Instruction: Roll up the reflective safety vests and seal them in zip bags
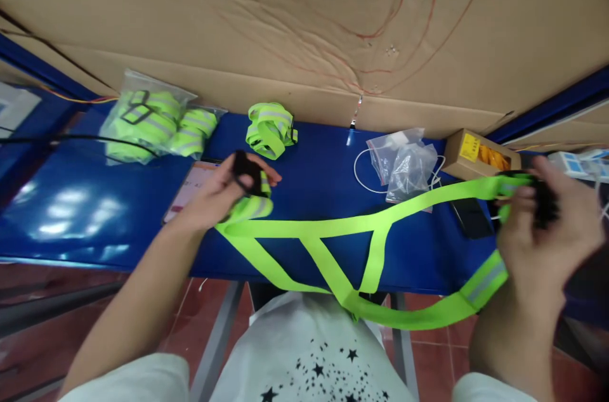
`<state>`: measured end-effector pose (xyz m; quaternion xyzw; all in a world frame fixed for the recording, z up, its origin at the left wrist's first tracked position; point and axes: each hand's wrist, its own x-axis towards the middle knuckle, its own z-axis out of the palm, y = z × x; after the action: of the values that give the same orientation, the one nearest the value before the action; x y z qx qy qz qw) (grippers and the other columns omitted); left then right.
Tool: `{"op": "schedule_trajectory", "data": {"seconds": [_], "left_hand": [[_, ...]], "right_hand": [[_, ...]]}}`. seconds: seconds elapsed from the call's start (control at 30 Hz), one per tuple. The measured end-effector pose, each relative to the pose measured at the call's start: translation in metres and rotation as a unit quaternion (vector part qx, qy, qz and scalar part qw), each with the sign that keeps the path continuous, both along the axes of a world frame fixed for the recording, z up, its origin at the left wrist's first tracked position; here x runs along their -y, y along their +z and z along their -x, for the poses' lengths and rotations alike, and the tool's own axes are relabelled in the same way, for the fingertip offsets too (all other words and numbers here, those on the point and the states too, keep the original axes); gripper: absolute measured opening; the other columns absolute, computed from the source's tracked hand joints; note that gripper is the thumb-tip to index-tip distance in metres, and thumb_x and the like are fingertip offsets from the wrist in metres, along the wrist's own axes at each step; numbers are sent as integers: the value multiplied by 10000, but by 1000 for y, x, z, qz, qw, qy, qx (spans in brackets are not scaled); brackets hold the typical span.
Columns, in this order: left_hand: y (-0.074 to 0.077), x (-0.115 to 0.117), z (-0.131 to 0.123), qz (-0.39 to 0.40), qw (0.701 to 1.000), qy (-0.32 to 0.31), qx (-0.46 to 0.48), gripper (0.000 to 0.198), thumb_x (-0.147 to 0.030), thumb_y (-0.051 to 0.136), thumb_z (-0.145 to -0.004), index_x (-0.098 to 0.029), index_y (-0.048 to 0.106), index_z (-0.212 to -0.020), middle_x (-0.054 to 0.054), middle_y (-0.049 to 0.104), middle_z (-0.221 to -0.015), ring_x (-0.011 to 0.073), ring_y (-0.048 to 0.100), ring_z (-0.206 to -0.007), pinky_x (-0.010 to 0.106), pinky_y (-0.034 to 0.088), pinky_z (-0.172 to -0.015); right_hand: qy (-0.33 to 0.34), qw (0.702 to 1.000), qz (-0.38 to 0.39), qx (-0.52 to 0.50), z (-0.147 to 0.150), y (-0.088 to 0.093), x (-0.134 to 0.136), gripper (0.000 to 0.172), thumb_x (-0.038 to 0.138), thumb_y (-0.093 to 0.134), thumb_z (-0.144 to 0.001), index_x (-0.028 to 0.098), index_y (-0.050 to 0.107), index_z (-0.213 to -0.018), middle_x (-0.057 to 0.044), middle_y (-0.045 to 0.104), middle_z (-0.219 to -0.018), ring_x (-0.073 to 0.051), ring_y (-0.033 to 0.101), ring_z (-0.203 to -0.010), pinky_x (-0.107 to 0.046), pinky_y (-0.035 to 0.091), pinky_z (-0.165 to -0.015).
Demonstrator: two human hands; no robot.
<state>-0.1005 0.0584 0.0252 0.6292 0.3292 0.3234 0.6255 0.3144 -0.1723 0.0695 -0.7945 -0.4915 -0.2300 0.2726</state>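
Note:
A neon yellow-green reflective harness [342, 226] of joined straps stretches between my hands over the blue table's front edge. My left hand [226, 189] is closed around one end, where a black piece and a folded strap with a grey stripe show. At the right, my right hand [554, 231] grips the other end, with a black part partly hidden by the fingers. From there a lower strap with a grey reflective band loops back toward my shirt. Beyond my left hand lies a bundled green reflective strap [270, 126]. A phone with a lit screen [190, 186] lies partly behind my left wrist.
Clear plastic bags of green straps [147, 116] lie at the back left. Plastic bags with a white cable [404, 158], an open cardboard box [483, 155] and a dark phone [471, 218] are at the right. A cardboard wall [285, 28] borders the blue table [95, 199].

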Motion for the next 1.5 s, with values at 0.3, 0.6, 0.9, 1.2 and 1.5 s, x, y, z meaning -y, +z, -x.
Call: {"op": "schedule_trajectory", "data": {"seconds": [0.3,0.6,0.9,1.2,1.5], "left_hand": [[15,33,-88,-44,963,-204,-168,391,-560,749,-890,-222,582,-997,-50,622,-806,108,582,-630,224,437,-565],[-21,35,-112,48,980,-162,-109,365,-495,759,-895,-208,543,-959,-82,571,-697,65,524,-447,200,444,-438],[-43,36,-109,104,977,-138,-125,402,-534,762,-871,-218,537,-975,-84,569,-688,77,527,-433,207,409,-423],[-40,37,-104,28,974,-138,-176,309,-499,716,-909,-204,633,-951,-47,583,-697,110,508,-578,229,345,-529],[-24,22,-96,27,967,-233,-95,326,-478,738,-884,-170,632,-888,-37,588,-753,108,504,-670,218,359,-589]], "right_hand": [[331,925,187,6,96,-26,-87,831,-22,444,-836,286,399,-1606,-117,561,-1476,-314,632,-1262,-499,607,-1015],[269,939,213,33,117,-67,-106,811,-8,477,-861,207,361,-1634,-177,594,-1406,-334,654,-1095,-522,621,-909],[251,933,258,-21,114,-89,-107,836,16,462,-907,234,257,-1687,-184,574,-1415,-348,633,-1135,-548,592,-955],[273,927,258,4,129,-93,-101,962,54,449,-936,230,-107,-1702,-227,564,-1443,-376,637,-1136,-597,583,-934],[473,806,250,-254,100,-58,-94,906,273,654,-973,270,112,-1699,-146,452,-1626,-316,476,-1495,-550,463,-1212]]}}
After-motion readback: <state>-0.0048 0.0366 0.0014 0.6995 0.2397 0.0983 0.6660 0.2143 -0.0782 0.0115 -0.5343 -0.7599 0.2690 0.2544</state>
